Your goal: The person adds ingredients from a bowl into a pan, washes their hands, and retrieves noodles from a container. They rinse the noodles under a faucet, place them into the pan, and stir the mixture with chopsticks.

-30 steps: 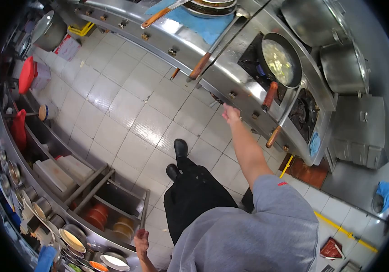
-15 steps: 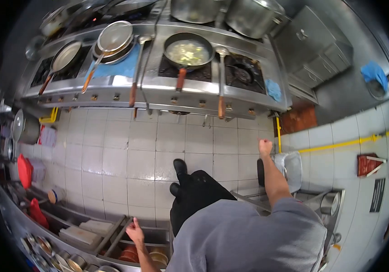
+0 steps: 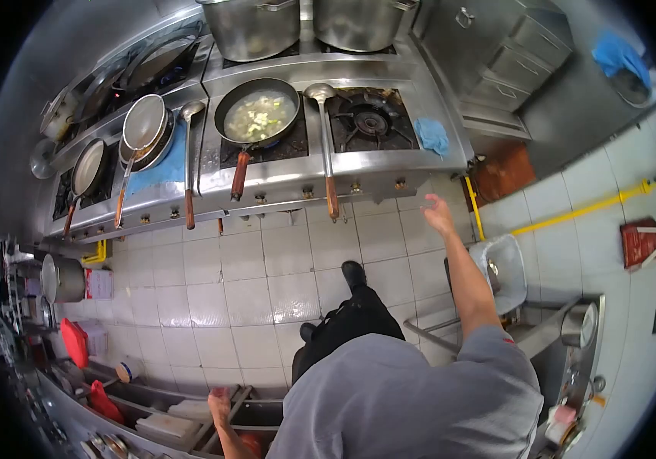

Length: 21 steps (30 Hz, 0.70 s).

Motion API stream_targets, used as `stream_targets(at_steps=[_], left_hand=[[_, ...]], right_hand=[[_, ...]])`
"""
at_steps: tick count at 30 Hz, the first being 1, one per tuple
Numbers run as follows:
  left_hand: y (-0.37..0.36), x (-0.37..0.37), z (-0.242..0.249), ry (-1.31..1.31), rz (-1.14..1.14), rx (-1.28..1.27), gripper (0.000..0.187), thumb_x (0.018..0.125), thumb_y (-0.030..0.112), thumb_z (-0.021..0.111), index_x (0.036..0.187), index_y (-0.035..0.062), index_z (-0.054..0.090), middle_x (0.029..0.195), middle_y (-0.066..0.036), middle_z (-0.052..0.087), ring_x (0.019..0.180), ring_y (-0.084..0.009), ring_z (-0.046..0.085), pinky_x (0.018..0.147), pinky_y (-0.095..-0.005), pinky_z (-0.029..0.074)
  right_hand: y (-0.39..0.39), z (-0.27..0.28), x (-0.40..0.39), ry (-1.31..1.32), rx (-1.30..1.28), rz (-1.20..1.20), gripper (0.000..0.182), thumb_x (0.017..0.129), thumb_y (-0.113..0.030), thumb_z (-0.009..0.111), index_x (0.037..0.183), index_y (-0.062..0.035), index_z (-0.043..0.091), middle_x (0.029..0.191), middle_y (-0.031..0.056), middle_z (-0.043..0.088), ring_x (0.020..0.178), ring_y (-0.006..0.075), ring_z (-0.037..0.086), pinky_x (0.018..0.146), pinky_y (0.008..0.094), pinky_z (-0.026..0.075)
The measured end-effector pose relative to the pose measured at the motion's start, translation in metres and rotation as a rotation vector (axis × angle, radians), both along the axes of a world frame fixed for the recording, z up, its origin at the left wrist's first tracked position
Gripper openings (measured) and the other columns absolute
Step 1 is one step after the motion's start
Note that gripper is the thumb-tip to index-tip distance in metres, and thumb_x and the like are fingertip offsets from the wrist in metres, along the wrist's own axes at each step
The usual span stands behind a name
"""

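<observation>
While your bare right hand (image 3: 439, 216) is loosely open near the shiny steel stove (image 3: 381, 162), I can't tell the grip of your left hand (image 3: 219, 405).

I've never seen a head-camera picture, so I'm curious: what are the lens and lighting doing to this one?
In the head view, wide-angle distortion bows the stove front and the edges fall into black; glare whitens patches of the floor tiles; the left hand and right hand look soft, finger detail hard to read.
</observation>
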<state>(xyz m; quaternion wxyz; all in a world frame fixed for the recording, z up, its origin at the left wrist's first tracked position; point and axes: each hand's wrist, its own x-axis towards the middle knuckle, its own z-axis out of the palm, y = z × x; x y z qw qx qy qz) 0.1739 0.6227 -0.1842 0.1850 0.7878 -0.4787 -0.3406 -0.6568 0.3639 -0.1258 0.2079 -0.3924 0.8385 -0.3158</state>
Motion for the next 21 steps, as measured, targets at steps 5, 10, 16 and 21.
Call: stream_targets(at_steps=[5, 10, 16, 21], left_hand=[[0.052, -0.040, 0.008, -0.085, 0.289, 0.190, 0.023, 0.079, 0.018, 0.069, 0.088, -0.0028, 0.068, 0.076, -0.012, 0.069, 0.072, -0.0185, 0.064, 0.068, -0.0342, 0.052], [0.091, -0.124, 0.040, -0.134, 0.590, 0.185, 0.015, 0.078, 0.011, 0.066, 0.079, -0.0035, 0.065, 0.068, -0.009, 0.065, 0.067, -0.0168, 0.062, 0.064, -0.0327, 0.050], [0.099, -0.208, 0.098, -0.405, 0.827, -0.045, 0.042, 0.089, 0.026, 0.067, 0.064, -0.0039, 0.053, 0.056, -0.006, 0.051, 0.055, -0.0149, 0.038, 0.051, -0.0359, 0.036], [0.093, -0.172, 0.175, 0.167, 1.002, -0.299, 0.041, 0.092, 0.038, 0.064, 0.065, 0.0096, 0.052, 0.063, 0.006, 0.045, 0.057, -0.0057, 0.032, 0.052, -0.0257, 0.025]], right_hand=[[-0.076, -0.038, -0.063, -0.363, -0.306, 0.032, 0.019, 0.088, -0.009, 0.064, 0.106, -0.0032, 0.065, 0.082, 0.0057, 0.064, 0.067, 0.0117, 0.061, 0.058, 0.0252, 0.051], [-0.113, 0.045, 0.007, -0.262, -0.272, 0.234, 0.021, 0.088, -0.017, 0.068, 0.074, -0.0038, 0.059, 0.055, -0.0038, 0.049, 0.049, 0.0046, 0.041, 0.043, 0.0253, 0.036], [-0.156, 0.126, 0.124, -0.261, -0.223, 0.941, 0.033, 0.083, -0.019, 0.072, 0.061, -0.0066, 0.051, 0.050, -0.0064, 0.032, 0.050, 0.0039, 0.029, 0.045, 0.0256, 0.023], [-0.152, 0.268, 0.224, -0.690, -0.096, 1.591, 0.027, 0.083, -0.015, 0.070, 0.065, -0.0052, 0.053, 0.052, -0.0061, 0.038, 0.049, 0.0045, 0.032, 0.046, 0.0262, 0.025]])
